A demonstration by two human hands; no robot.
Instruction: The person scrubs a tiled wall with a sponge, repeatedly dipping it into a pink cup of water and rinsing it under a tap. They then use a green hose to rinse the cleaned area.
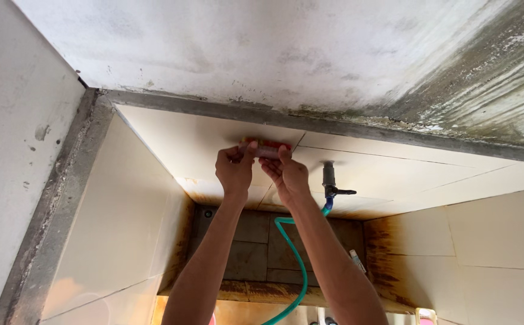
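Cream ceramic wall tiles (153, 198) lined a small recess under a stained, mould-streaked concrete overhang (310, 54), with rust-brown staining along the lower tile edges and around the darker grey floor tiles (256, 247) at the bottom. Both arms reached forward into this recess. The left hand (235, 170) and the right hand (286, 174) were closed together on a small red and orange block, seemingly a sponge or scrubbing pad (266, 146), pressing it flat against the back tile just below the grey cement ledge (226, 108). Fingers hid most of the block, so its exact make could not be told.

Just beside the right hand, a dark metal tap (330, 180) stuck out from the tile, with a teal rubber hose (292, 253) hanging from its spout and looping down under the right forearm.

Several things looked risky from there. The right wrist sat near the tap's lever, so a wider scrubbing stroke might have knocked it and let water out. The forearm crossed the hose, and a snag could have pulled it off the spout. The tiles looked glossy, so the pad might have slipped and sent knuckles into the rough ledge above.
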